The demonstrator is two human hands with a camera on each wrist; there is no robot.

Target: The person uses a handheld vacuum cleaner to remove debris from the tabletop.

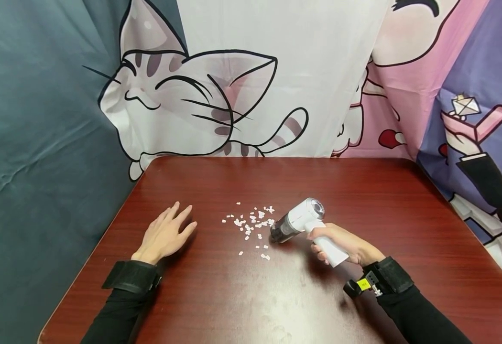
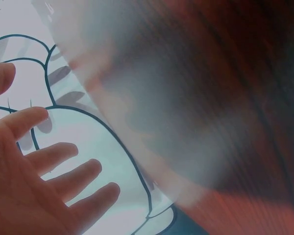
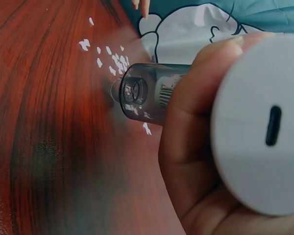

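Over the reddish-brown tabletop (image 1: 216, 306) we see a white handheld vacuum (image 1: 299, 217) right of centre, tilted, its smoky see-through cylinder (image 1: 282, 230) pointing left and near, its handle (image 1: 331, 252) ending in a round face with a dark slot (image 3: 273, 126). Our right grip (image 1: 351, 242) wraps round that handle. Our left grip (image 1: 162, 237) is wide, well apart at left. Between them lie white scraps (image 1: 261, 215), some just beside the cylinder.

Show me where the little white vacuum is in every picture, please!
Head: the white vacuum, right of centre, in the right hand.
Left wrist: not in view.
Right wrist: its round handle end at the right, see-through nozzle near the middle.
Shared landmark: the reddish-brown table, in all three.
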